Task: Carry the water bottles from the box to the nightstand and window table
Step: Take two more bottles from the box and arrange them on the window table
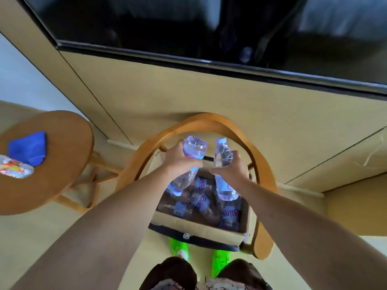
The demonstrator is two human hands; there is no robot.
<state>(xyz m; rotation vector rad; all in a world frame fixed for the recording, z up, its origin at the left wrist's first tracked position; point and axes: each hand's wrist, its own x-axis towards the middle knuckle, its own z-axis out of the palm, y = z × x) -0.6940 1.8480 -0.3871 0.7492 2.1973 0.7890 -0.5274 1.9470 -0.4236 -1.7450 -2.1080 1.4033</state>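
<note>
The person stood over an open cardboard box (201,228) that sat on the seat of a wooden armchair (211,122), and each hand held one water bottle above it. The left hand (180,160) had its grip wrapped round the middle of the left bottle (193,149), which was tipped over with its base up and its cap pointing down toward the box. The right hand (232,167) had its grip closed round the waist of the right bottle (223,155), held close to upright with the cap on top. The two bottles were just beside each other, not plainly touching. More bottles (201,204) lay on their sides in the box, jumbled together.

To the left stood a round wooden counter (62,164) with a blue cloth (29,148) and a crinkly wrapper (14,169) near its left edge; whether it was the window table could not be told.

The risks from here seemed modest. The inverted bottle was held one-handed at its smooth middle, so it might slide through the fingers while being turned or carried. Bumping the chair's curved armrest on the way out could jar either bottle loose. Set down too near a counter edge, a tall bottle could topple and roll off.
</note>
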